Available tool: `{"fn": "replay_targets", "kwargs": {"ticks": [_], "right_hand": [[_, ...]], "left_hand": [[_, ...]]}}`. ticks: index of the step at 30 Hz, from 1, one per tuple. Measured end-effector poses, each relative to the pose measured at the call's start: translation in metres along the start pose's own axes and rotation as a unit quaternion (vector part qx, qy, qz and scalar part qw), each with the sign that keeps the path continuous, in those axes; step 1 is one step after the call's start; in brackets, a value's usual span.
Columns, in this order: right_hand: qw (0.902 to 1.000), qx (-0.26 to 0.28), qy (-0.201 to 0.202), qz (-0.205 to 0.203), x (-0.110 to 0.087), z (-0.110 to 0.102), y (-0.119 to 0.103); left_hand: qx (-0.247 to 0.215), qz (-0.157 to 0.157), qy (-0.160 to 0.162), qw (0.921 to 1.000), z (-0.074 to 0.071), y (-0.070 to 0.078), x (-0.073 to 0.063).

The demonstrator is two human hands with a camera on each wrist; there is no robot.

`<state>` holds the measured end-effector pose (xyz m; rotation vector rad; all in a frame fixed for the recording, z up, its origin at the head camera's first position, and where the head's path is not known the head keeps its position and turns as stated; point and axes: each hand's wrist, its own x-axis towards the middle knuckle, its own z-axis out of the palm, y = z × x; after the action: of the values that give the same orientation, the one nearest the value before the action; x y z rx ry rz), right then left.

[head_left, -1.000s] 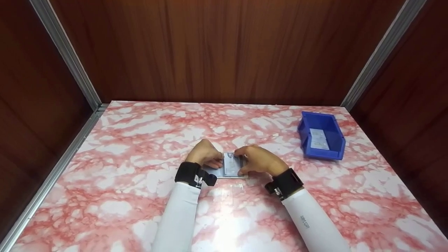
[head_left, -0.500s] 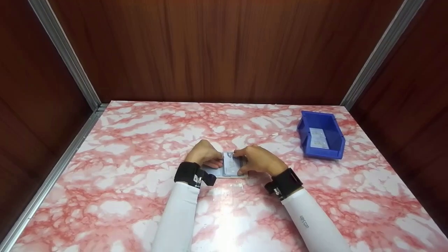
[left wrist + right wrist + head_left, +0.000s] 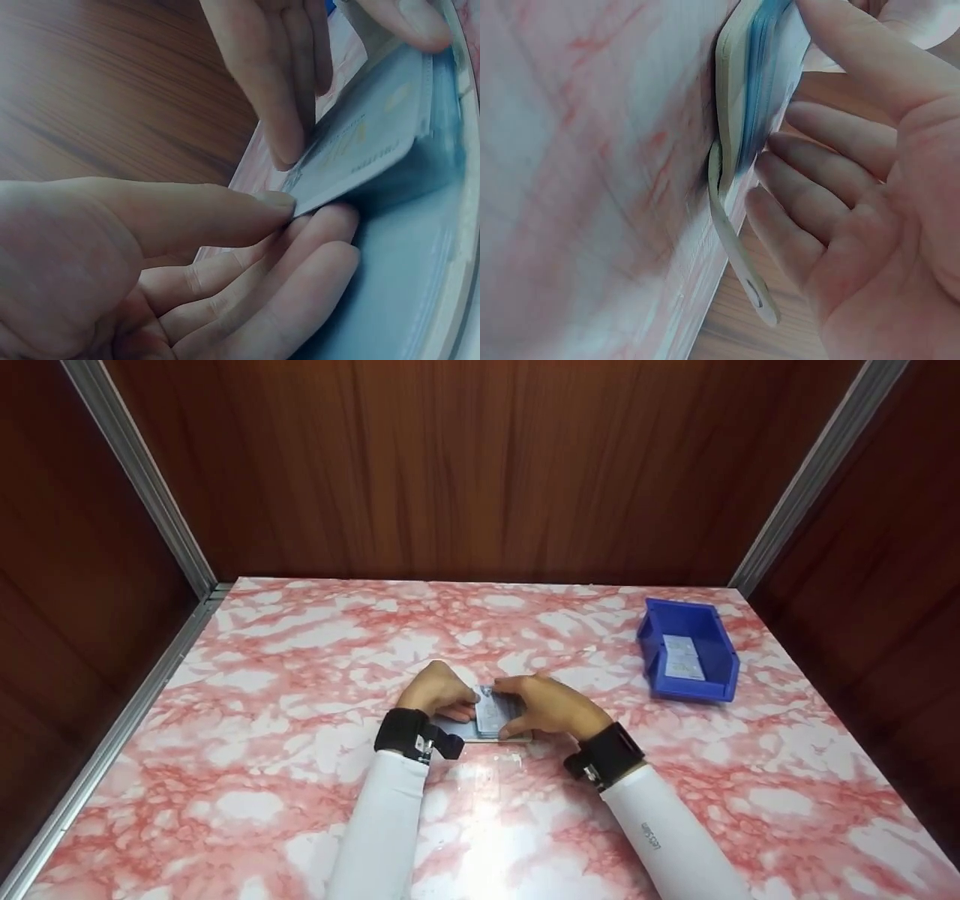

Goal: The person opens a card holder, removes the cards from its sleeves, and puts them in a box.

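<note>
A card holder (image 3: 492,718) with clear plastic sleeves lies spread on the table, mid-table in the head view. My left hand (image 3: 439,690) pinches the edge of a sleeve page between thumb and fingers; in the left wrist view that page, with a printed card (image 3: 367,135) in it, stands tilted up from the bluish page below. My right hand (image 3: 551,705) spans the same page, thumb at the near edge and fingers at the far edge. The right wrist view shows the beige cover (image 3: 731,82), stacked blue-edged sleeves and a strap (image 3: 739,259) with a snap slot, sticking out.
A blue bin (image 3: 690,688) stands at the right on the red-and-white marbled table (image 3: 247,802), with pale cards (image 3: 681,658) inside. Brown wood-grain walls (image 3: 465,472) with metal corner profiles enclose the back and sides.
My right hand has shifted slightly left, its thumb and fingers moving with the upper sleeve page, which now sits a little farther left. My left hand stays nearly in place.
</note>
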<state>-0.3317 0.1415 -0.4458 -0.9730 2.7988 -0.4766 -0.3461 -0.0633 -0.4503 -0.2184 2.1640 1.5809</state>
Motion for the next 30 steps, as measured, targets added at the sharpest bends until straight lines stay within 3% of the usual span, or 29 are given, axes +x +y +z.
{"fn": "replay_targets", "kwargs": {"ticks": [7,16,30], "right_hand": [[0.9997,-0.002,0.012,-0.022,0.0016,0.0021,-0.0006],[0.9998,-0.014,0.010,-0.014,0.0018,0.0027,-0.0002],[0.9999,-0.010,0.011,0.005,0.0015,0.0048,-0.0006]], "left_hand": [[-0.010,0.005,-0.005,0.9999,0.0006,0.0010,0.0015],[-0.001,0.029,-0.014,0.9995,0.0008,-0.0026,0.0015],[-0.003,0.029,-0.028,0.9992,-0.0001,-0.0033,0.0020]]}}
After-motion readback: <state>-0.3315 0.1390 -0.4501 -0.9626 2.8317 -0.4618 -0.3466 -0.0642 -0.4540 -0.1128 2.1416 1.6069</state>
